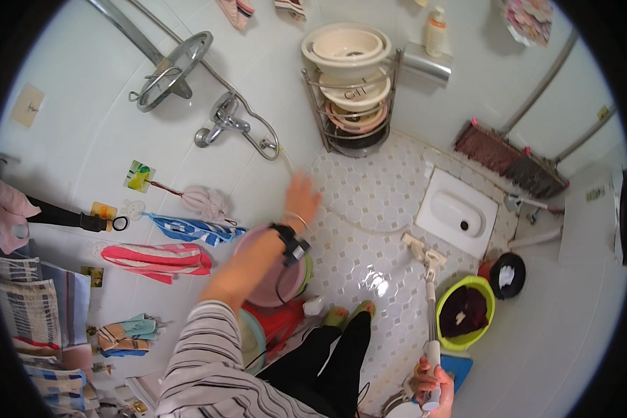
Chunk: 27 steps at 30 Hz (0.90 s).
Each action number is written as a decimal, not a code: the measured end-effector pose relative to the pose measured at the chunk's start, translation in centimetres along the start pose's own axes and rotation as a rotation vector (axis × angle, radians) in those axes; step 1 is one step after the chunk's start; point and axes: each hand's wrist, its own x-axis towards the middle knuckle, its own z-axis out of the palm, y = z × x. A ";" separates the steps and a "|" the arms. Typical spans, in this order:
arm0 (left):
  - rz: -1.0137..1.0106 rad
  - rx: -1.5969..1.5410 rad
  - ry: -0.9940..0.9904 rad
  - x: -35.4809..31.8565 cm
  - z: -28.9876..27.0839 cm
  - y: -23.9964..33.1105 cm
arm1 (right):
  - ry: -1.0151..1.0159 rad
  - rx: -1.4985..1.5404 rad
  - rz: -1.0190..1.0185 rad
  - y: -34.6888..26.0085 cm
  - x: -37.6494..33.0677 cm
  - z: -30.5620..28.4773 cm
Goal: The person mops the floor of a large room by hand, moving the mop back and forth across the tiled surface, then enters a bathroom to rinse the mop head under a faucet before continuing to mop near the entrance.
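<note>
My left hand (301, 198) reaches out over the tiled floor toward the thin hose (306, 187) that hangs from the wall tap (223, 122); its fingers are spread and hold nothing. A dark band sits on that wrist. Below my forearm stands a pink basin (272, 289) stacked on other basins. My right hand (433, 383), at the lower edge, grips the pale handle of a mop (428, 279), whose head rests on the floor near the squat toilet (457, 212).
A corner rack (352, 104) holds several stacked basins. A green bucket (467, 313) with dark cloth and a small dark bin (507, 275) stand right. Brooms (508, 160) lean against the far wall. Towels and cloths (157, 259) hang on the left wall.
</note>
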 end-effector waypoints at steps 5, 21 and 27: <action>-0.031 0.280 0.518 13.4 -11.1 -8.3 | 0.136 -0.041 -0.045 -3.1 0.9 0.3; -0.616 -0.478 0.100 22.9 -13.6 -20.5 | 0.363 -0.224 0.292 -1.2 -4.0 4.7; -0.563 -0.720 0.259 21.3 -15.2 -22.1 | 0.254 -0.451 0.330 3.3 -6.2 5.0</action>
